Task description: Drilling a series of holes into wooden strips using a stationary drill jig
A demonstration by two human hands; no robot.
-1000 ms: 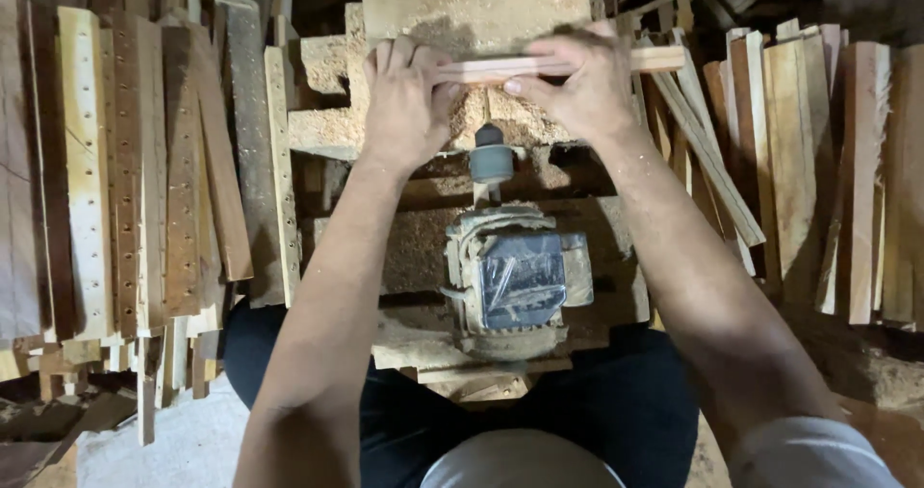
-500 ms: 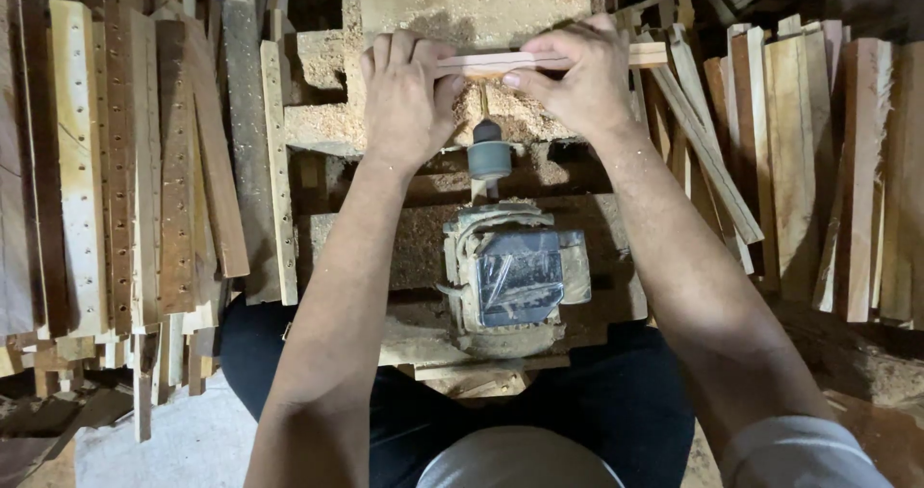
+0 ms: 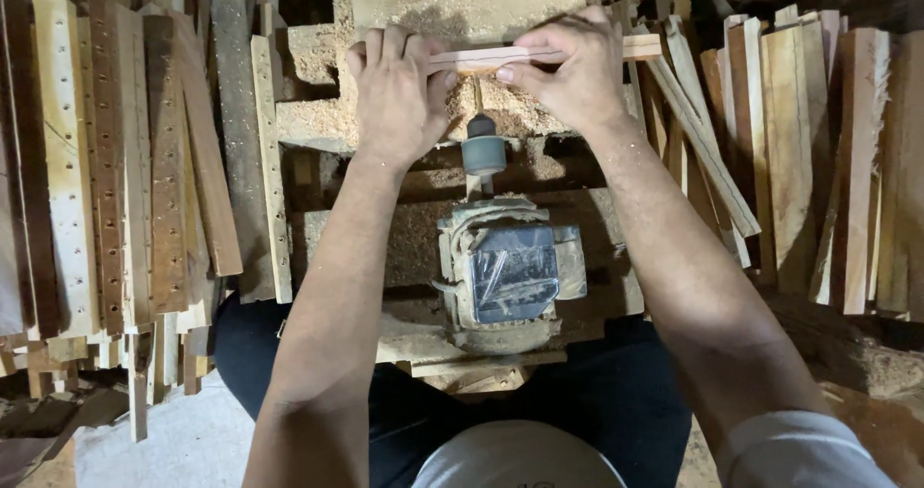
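Gripping a thin wooden strip (image 3: 486,58) from both ends, the left hand (image 3: 397,93) and right hand (image 3: 568,64) pinch it flat over the sawdust-covered tabletop (image 3: 462,2) by its far edge. Its long axis runs left-right, crosswise to the motor's (image 3: 510,271) spindle (image 3: 483,149).

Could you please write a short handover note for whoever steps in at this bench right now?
Left hand: pressing down on the left part of the thin wooden strip.
Right hand: gripping the same strip from the right; its end sticks out past the fingers.
The strip lies crosswise on a sawdust-covered block, in line with the drill chuck of the motor.
Done: perforated slats stacked on the left.
Left: plain slats stand on the right.
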